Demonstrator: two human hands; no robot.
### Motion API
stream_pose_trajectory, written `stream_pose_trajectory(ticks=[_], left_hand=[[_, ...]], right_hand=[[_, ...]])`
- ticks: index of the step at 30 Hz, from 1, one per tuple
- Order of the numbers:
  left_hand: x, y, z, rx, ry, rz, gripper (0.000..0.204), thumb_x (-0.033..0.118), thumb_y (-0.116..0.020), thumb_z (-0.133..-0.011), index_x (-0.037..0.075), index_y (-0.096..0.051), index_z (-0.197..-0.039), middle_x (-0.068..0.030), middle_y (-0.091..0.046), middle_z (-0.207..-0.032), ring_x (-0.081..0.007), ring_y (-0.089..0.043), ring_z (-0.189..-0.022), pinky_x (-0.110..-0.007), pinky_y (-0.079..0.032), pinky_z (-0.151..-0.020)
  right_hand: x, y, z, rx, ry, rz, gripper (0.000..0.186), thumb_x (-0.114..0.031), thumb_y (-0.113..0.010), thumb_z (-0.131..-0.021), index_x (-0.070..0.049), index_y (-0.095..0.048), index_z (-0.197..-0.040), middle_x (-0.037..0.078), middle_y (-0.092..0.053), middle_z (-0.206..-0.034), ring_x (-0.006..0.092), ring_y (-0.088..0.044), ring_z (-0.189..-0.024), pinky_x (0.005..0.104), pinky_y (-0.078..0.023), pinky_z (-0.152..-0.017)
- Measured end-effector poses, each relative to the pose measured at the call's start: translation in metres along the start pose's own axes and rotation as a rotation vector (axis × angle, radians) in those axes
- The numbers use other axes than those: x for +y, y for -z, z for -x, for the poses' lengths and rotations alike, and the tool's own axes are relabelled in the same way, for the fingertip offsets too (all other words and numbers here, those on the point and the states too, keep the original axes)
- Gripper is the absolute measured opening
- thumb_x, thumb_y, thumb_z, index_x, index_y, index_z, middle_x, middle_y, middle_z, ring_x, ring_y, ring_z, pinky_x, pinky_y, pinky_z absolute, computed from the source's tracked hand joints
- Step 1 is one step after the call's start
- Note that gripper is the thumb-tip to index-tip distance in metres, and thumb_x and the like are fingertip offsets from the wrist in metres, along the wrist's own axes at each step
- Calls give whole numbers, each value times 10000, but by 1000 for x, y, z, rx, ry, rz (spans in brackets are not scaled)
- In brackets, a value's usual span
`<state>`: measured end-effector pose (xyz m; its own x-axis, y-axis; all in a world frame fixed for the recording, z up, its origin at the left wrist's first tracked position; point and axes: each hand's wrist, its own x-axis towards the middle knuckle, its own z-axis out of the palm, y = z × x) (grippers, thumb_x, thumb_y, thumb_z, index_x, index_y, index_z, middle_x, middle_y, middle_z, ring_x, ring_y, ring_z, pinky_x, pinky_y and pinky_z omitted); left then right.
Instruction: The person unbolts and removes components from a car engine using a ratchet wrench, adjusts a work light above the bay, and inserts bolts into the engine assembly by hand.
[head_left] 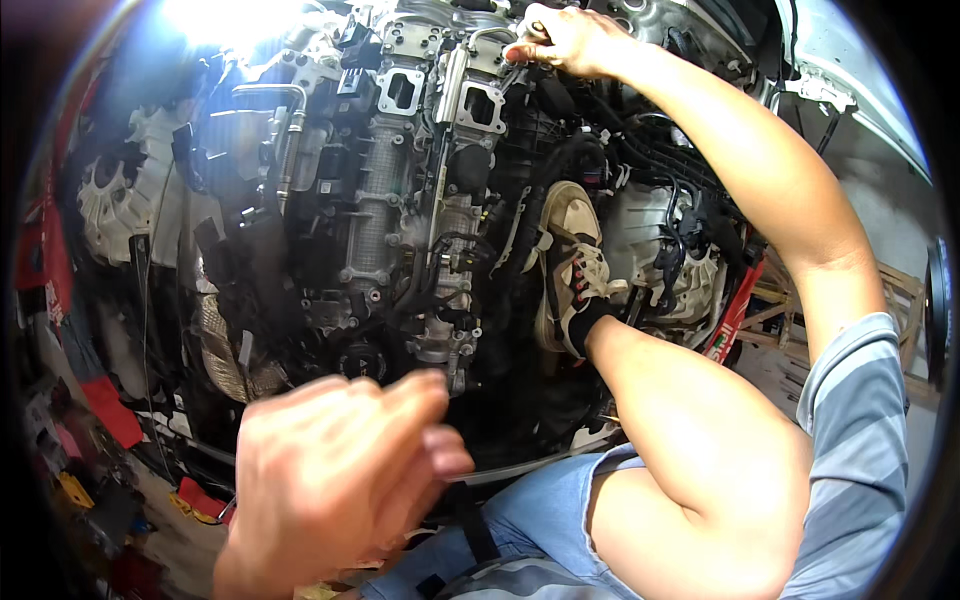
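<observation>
So the engine (382,190) takes up most of the view, filling the middle and running out to the far edge, all grey castings and black plastic. A bent bare leg (700,440) comes in from the near right. Over on the right there's a pale metal casting (640,235), and just left of that a beige-and-brown sneaker (572,225) pointing away, down in the bay. Crinkled foil shield (220,345) on the near left.

Hands: the left hand (335,470) is up close at the near left, fingers curled in, blurry, can't tell if it's got anything. The right hand (570,42) is at the far edge, fingers bent in by the engine's far right end; can't make out what, if anything, it's gripping.

Two squarish port flanges, left one (400,92) and right one (481,107), sit nearby, with a thin metal pipe (453,85) between them.
</observation>
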<state>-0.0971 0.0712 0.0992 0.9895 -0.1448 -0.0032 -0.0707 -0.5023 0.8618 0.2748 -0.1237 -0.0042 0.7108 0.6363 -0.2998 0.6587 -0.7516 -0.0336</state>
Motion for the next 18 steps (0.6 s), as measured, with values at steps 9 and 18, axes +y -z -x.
stream_pose_trajectory(ticks=[9,18], left_hand=[[-111,-65,-204,374,120,-233,330,218,-569,-928,60,-631,-1212,-123,-676,-887,-320,-654,-870,-398,-501,-804],[-158,-97,-282,152,-47,-525,385,160,-705,-805,151,-652,-1187,-157,-630,-1003,-322,-601,-1012,-416,-501,-877]], right_hand=[[-29,11,7,-265,-230,-824,288,-272,-545,-984,-68,-488,-788,26,-492,-613,78,-481,-463,231,-426,-390],[3,18,0,-231,147,-222,487,-104,-622,-928,-102,-390,-1356,121,-602,-887,266,-592,-802,382,-469,-754]])
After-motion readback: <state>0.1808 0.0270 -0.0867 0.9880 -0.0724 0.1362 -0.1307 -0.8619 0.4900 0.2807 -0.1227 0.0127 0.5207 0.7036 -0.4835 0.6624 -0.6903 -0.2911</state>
